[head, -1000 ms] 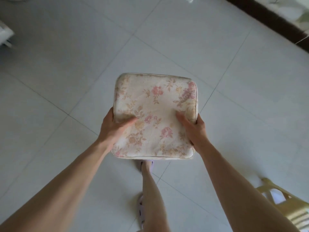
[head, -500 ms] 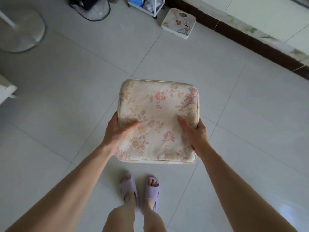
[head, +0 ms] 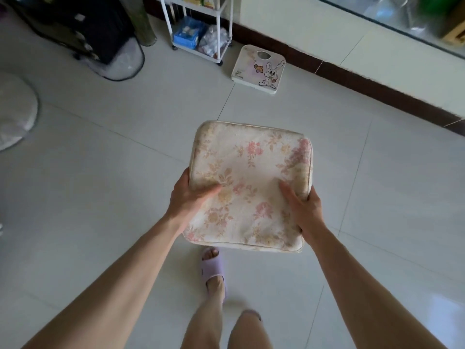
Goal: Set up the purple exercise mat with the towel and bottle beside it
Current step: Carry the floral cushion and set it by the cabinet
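I hold a square cream cushion with a pink and tan flower print (head: 251,177) flat in front of me, above the tiled floor. My left hand (head: 187,200) grips its left edge, thumb on top. My right hand (head: 303,210) grips its right edge, thumb on top too. No purple mat, towel or bottle is in view.
A bathroom scale with a rabbit picture (head: 258,69) lies on the floor ahead, by the dark skirting board (head: 377,89). A white wheeled rack (head: 198,28) stands to its left, then a black fan or heater (head: 83,34). A round base (head: 15,114) sits far left. My feet wear purple slippers (head: 212,267).
The view has tilted up and forward as I walk with the cushion: the scale, rack and wall have come closer. My grip on the cushion is unchanged.
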### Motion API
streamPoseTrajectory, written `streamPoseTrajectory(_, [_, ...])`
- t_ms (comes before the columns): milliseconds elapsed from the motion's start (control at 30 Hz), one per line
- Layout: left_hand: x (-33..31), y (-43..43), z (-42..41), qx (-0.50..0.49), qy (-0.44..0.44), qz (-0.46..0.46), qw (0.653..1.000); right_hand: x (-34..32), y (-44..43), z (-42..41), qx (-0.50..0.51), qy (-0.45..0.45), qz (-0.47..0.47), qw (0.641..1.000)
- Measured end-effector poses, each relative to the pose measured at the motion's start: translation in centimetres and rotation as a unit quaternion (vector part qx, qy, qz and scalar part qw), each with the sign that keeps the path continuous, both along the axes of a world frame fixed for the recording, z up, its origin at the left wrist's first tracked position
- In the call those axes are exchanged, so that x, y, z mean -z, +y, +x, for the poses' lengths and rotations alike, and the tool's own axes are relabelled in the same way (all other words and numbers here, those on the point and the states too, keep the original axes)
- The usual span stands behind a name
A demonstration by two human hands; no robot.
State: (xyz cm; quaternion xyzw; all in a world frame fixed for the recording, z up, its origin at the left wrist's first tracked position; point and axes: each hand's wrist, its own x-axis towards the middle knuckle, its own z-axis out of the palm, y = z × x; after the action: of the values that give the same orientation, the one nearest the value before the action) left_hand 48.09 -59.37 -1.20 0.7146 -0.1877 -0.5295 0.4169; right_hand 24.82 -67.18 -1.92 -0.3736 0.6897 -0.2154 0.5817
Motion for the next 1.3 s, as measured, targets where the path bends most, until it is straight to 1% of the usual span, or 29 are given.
streamPoseTrajectory(200, [-0.3,-8.8,3.5,0.0,0.013,-0.003,1.0,0.9,-8.2,3.7,0.014,0.005,-0.001,1.0])
streamPoseTrajectory(400, [1.4,-17.8,7.0,0.017,0.028,0.003,0.999,3.0,-16.8,7.2,0.022,0.0,0.013,1.0])
streamPoseTrajectory(433, [1.4,-18.0,7.1,0.018,0.026,0.005,0.999,3.1,-17.0,7.3,0.019,0.001,0.015,1.0])
streamPoseTrajectory(467, [2.4,-20.5,8.1,0.019,0.027,0.009,0.999,4.2,-19.5,8.2,0.025,0.001,0.022,0.999])
streamPoseTrajectory(533, [2.8,-21.9,8.6,0.023,0.031,0.016,0.999,4.7,-20.9,8.8,0.022,0.008,0.023,0.999])
streamPoseTrajectory(767, [6.8,-30.7,12.8,0.017,0.02,0.032,0.999,9.0,-29.2,12.9,0.032,-0.009,0.035,0.999])
streamPoseTrajectory(967, [10.7,-36.7,15.4,0.03,0.024,0.053,0.998,12.4,-33.8,15.1,0.055,-0.016,0.032,0.998])
streamPoseTrajectory(1133, [14.8,-41.7,17.4,0.049,0.026,0.067,0.996,16.5,-37.3,16.9,0.09,-0.013,0.043,0.995])
streamPoseTrajectory(1300, [18.2,-45.2,19.3,0.068,0.022,0.075,0.995,19.5,-39.4,18.6,0.112,-0.016,0.04,0.993])
